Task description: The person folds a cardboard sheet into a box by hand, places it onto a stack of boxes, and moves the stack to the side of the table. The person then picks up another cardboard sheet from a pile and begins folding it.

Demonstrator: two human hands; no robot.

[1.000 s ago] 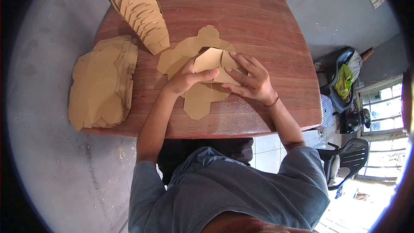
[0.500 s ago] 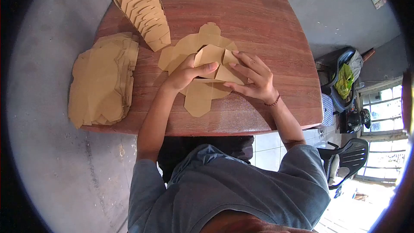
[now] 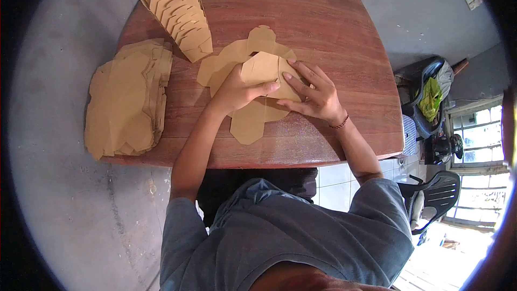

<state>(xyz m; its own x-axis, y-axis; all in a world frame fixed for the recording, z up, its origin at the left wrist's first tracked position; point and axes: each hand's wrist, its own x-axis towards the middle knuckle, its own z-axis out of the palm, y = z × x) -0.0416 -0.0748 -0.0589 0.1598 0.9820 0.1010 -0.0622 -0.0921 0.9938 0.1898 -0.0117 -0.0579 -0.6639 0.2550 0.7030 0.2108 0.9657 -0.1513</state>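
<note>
Between my hands is a folded cardboard piece (image 3: 262, 68), raised over a flat cardboard cutout (image 3: 248, 124) with rounded edges and tabs on the table. My left hand (image 3: 239, 92) grips the folded piece at its left side, the thumb lying across its front. On the right side, my right hand (image 3: 316, 94) holds the same piece between its thumb and spread fingers. The palm-side contact of both hands is partly hidden.
A stack of flat cardboard cutouts (image 3: 126, 99) lies at the left of the wooden table (image 3: 323, 27). Behind it, a long cardboard box (image 3: 180, 16) holds several folded pieces. Chairs (image 3: 439, 196) stand at the right.
The folded piece's two panels have come closer together, and the gap between them has narrowed. My left thumb has moved slightly right; my right fingers have shifted a little over the panel.
</note>
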